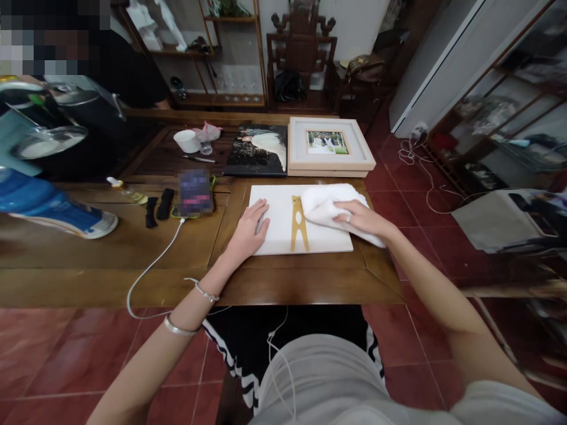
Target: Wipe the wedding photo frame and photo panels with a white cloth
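Observation:
A flat white board (277, 236) lies on the wooden table in front of me. Down its middle runs a gold A-shaped piece (297, 206) with two splayed legs, which looks like a frame stand. My left hand (253, 229) rests on the board's left edge, its fingers stretched and thumb apart. On the right side, my right hand (361, 217) grips a bunched white towel (330, 198) that is pressed against the board, close beside the gold piece. The towel covers the board's upper right part and hangs past its right edge.
Behind the board stand framed photos (297, 165) and a dark photo panel (252, 159). A phone (195, 195) on a white cable, black straps (165, 203), a small bottle (128, 192) and a large blue bottle (53, 203) are at left. Another person (119, 65) is across the table.

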